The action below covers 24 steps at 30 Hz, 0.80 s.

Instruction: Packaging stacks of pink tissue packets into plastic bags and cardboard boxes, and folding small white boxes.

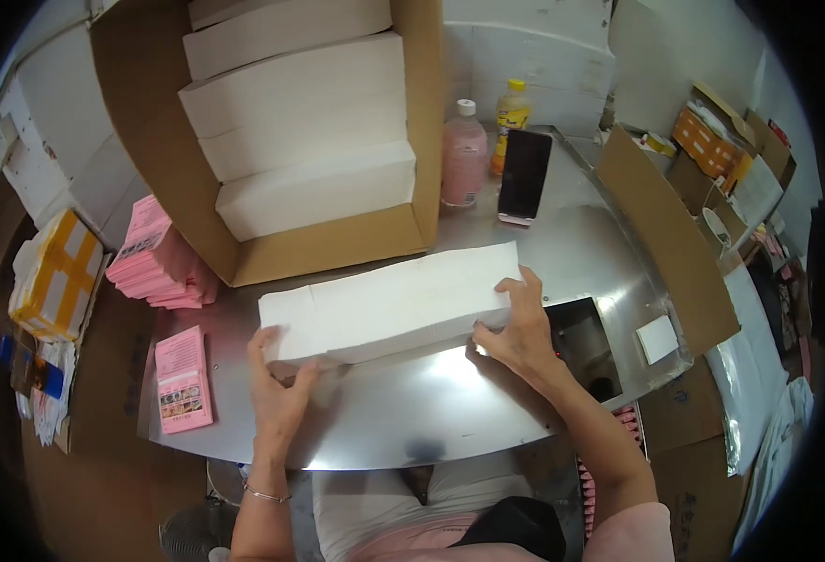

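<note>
Between my two hands is a long white paper block, seemingly stacked sheets, held just over the metal table. My left hand closes on its left end, thumb on the near side. At the right end, my right hand grips it with bent fingers and thumb. Behind it, an open cardboard box leans up with its opening toward me. Several similar white blocks lie in rows inside the box. The underside of the held block is hidden.
The metal table has a dark rectangular opening at right, beside a small white pad. Pink packets are stacked left, with more pink packets nearer. A phone, pink bottle and yellow-capped bottle stand behind.
</note>
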{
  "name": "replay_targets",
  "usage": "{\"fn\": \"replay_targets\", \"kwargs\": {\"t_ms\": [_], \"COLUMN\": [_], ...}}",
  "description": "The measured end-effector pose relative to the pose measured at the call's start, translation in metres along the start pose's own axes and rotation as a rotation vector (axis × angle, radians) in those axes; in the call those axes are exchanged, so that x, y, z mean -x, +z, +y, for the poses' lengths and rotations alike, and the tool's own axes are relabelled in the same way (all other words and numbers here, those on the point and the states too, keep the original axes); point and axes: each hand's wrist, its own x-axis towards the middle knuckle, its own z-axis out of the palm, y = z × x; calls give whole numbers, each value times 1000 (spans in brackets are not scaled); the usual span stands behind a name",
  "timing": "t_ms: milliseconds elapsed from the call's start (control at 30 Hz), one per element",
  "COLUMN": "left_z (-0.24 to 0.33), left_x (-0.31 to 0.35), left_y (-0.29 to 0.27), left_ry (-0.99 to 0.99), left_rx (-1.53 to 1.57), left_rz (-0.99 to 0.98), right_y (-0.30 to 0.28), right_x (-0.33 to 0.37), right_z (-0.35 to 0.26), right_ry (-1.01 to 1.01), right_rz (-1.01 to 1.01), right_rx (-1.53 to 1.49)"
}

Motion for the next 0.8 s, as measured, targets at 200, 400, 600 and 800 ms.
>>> {"fn": "replay_targets", "kwargs": {"t_ms": [200,400,600,800], "left_z": [-4,-6,-13,-14], "left_x": [-11,-11,-15,-13], "left_y": [-11,-16,-25,-44], "left_ry": [40,-44,-62,-150], "left_rx": [-110,-32,58,129], "left_rz": [138,30,92,180], "right_y": [0,11,10,-72], "right_x": [0,-3,-6,-22], "right_z": [-3,-3,8,65], "right_ry": [52,36,1,-75], "right_rz": [-12,41,107,372], "right_rx": [33,-20,-27,684]}}
